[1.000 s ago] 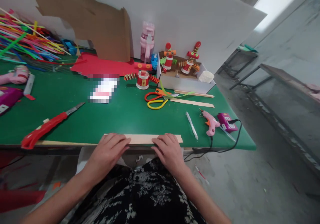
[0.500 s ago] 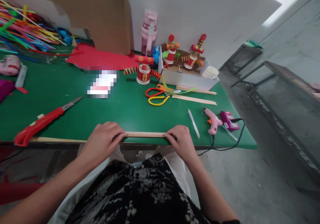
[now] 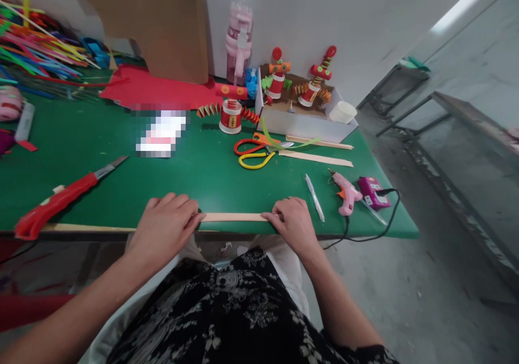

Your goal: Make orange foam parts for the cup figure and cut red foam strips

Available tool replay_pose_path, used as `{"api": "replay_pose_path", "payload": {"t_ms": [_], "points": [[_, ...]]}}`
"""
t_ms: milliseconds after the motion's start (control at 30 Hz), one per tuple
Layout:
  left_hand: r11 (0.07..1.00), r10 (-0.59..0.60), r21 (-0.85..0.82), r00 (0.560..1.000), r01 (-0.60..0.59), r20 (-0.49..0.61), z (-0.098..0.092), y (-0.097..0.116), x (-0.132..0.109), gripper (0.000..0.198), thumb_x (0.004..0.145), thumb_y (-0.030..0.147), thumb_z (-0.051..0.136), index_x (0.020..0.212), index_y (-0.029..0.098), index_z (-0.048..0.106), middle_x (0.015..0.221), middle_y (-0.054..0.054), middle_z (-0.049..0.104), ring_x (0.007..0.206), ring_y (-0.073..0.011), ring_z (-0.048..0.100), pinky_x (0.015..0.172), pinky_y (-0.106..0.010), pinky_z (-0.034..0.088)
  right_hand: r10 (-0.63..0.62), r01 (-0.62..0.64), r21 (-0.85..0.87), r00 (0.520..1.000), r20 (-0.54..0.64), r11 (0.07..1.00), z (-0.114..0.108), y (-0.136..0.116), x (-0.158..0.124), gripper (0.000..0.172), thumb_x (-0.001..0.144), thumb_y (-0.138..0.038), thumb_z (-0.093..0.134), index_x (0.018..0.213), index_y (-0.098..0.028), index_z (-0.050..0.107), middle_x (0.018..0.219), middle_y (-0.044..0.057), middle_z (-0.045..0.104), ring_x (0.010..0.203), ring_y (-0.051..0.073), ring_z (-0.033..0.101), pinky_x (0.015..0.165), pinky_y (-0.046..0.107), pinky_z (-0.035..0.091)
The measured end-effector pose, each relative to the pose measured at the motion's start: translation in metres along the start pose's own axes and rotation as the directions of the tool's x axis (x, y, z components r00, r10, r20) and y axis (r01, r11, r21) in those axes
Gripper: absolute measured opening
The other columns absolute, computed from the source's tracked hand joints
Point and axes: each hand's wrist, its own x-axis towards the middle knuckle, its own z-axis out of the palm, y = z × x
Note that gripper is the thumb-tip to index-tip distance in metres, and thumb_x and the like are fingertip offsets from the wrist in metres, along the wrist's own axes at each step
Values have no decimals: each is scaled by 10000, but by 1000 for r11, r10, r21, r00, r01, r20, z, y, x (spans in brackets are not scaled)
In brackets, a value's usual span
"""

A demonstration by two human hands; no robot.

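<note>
Gripping strip [image 3: 233, 217] by both ends at near table [image 3: 211, 180] edge — left hand [image 3: 166, 223] and right hand [image 3: 292, 220] closed on it. Best kept level, pressure even — thin, likely bends.

Reference: clock directions are read from the strip [image 3: 233, 217], with 12 o'clock pointing away from the person.
Strip: on the table [image 3: 203, 183], along its near edge, lying 9-to-3.
Left hand [image 3: 164, 226]: holds the strip's 9 o'clock end.
Right hand [image 3: 292, 224]: holds the 3 o'clock end.
Knife [image 3: 60, 199]: 9 o'clock, well apart from the left hand.
Scissors [image 3: 255, 153]: 12 o'clock, mid-table.
Glue gun [image 3: 344, 191]: 2 o'clock, near the table's right edge.
Pen [image 3: 314, 197]: between the glue gun and the right hand.
Box [image 3: 300, 123]: 1 o'clock, behind the scissors.
Bottle [image 3: 239, 42]: 12 o'clock, at the far edge, left of the box.
</note>
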Motion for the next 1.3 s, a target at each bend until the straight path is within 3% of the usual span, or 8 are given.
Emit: {"api": "replay_pose_path", "payload": {"t_ms": [167,467,600,667,733,833,1033,1300], "points": [[1000,-15,-28,999,14,-51,1,3,-1,336,989,341,391,700,228,522,693,-47,575,723,-240,481,634,-361,303,-1,1,-5,1000,1,1000,0,1,-1,375,957,-451,606,671,-211,568,648,-14,597,670,161,543,818,309,359],[998,0,55,999,2,-36,4,2,1,293,978,334,439,713,227,507,687,-32,580,716,-221,502,637,-353,322,14,-14,-2,1000,12,1000,0,0,-1,394,965,-458,589,663,-207,558,639,-6,589,680,172,533,802,313,343],[985,-10,171,1000,14,-26,2,5,0,213,980,307,452,867,206,603,858,-80,639,861,-267,558,802,-443,426,-6,6,-25,1000,-1,1000,0,0,-1,387,967,-450,588,664,-209,564,638,-5,590,679,173,532,794,314,342],[980,69,188,996,-58,-54,-1,6,0,215,976,217,443,1089,231,625,1096,-106,652,1033,-290,566,969,-532,398,-16,16,-38,1000,-3,999,0,0,-1,378,963,-447,596,669,-211,572,639,-6,592,684,173,537,792,313,342],[966,217,156,975,-208,-47,-4,6,1,420,959,115,433,1295,338,548,1339,-73,580,1224,-295,514,1085,-581,317,-16,16,-49,1000,3,999,-1,0,0,368,955,-446,611,673,-212,579,643,-8,594,689,174,542,794,312,343],[926,369,82,929,-368,6,-6,2,3,664,928,29,437,1423,470,405,1513,9,462,1393,-304,391,1137,-609,259,-4,5,-54,1000,10,999,-1,-1,0,372,957,-448,607,672,-210,581,640,-10,592,688,172,542,800,312,343],[926,374,31,926,-376,45,2,-5,5,787,866,-16,470,1436,520,380,1547,57,444,1449,-308,331,1146,-608,262,2,-1,-49,1000,14,999,-2,-2,0,395,963,-472,588,669,-209,577,635,-10,588,692,170,545,817,310,346],[924,380,17,923,-381,62,3,-1,6,683,888,-23,430,1390,436,490,1517,-3,496,1429,-342,385,1106,-650,295,2,-1,-60,1000,7,998,-3,1,-1,405,947,-494,604,663,-206,585,633,-8,599,675,169,545,860,323,355]]}}
